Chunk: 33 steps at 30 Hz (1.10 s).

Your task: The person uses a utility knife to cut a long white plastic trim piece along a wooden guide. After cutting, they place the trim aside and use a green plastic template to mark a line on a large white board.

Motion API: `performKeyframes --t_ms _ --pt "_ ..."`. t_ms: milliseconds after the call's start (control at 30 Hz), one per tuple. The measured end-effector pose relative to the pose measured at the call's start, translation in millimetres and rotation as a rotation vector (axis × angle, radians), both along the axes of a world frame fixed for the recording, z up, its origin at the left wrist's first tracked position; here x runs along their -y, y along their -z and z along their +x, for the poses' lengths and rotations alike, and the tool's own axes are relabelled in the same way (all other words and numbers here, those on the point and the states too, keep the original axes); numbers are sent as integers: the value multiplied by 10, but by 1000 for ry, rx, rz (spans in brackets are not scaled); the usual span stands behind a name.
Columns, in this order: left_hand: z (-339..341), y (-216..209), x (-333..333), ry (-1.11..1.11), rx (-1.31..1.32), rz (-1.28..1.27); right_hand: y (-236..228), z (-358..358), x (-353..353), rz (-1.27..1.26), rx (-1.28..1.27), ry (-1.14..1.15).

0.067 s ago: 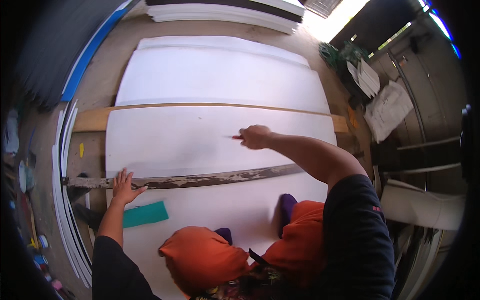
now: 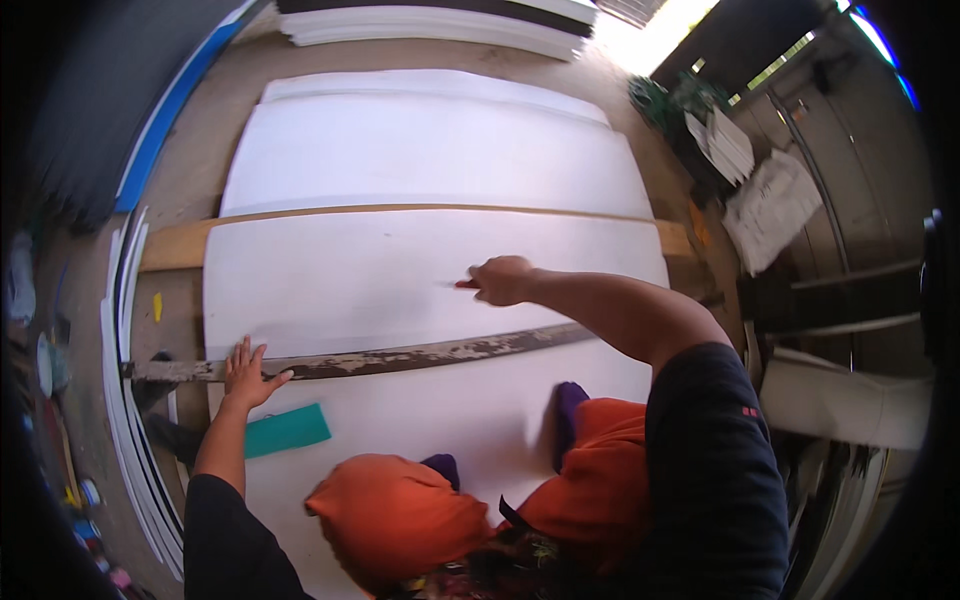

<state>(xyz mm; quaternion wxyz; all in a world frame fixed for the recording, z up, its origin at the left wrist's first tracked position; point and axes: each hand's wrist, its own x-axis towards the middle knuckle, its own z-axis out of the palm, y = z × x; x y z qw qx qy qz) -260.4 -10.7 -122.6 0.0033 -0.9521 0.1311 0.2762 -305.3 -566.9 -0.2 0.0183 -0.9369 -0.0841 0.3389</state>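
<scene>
— Concrete floor runs under everything, with a big white sheet spread across the middle of the frame and a second white panel above it. What's changed since a moment ago?

— Very little. The right hand sits at center as before, perhaps a touch lower on the sheet; the left hand has not left the straightedge.

— How are the hands set?

— The right is closed around a small red-tipped tool, its point touching the sheet; I think it's a pencil or knife, but it's too small to tell. The left is open, fingers spread flat, pressing the straightedge's left end at lower left.

— Describe that straightedge.

— Long, thin, slightly bowed by the lens, metal-grey with flaking, mottled paint. It crosses the sheet from left edge to right of center.

— Other materials?

— A pale wooden plank lies beneath the sheet, poking out at left and right. The sheet is smooth and matte. A flat teal rectangle lies just below the left hand. Orange cloth covers the knees at the bottom. Stacked white boards line the top edge.
</scene>
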Motion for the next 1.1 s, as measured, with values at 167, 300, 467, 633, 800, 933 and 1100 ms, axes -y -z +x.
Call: performKeyframes --t_ms 167,300,467,633,800,933,1100 --pt "236 -290 880 224 2 -86 462 -775 -53 -72 13 -295" --pt "587 -661 2087 529 -8 -92 966 -1406 247 3 -14 -328" --pt "556 -1076 3392 617 4 -102 1055 -1697 305 176 -106 -318" --pt "331 -887 3900 504 -20 -165 801 -1362 321 215 -149 -185" --pt "145 -308 3957 383 -17 -127 1307 -363 1174 409 515 -29" --pt "76 -75 4147 237 25 -214 1393 400 1659 274 700 236" --pt "51 -28 4477 157 64 -302 1423 697 1737 215 480 281"
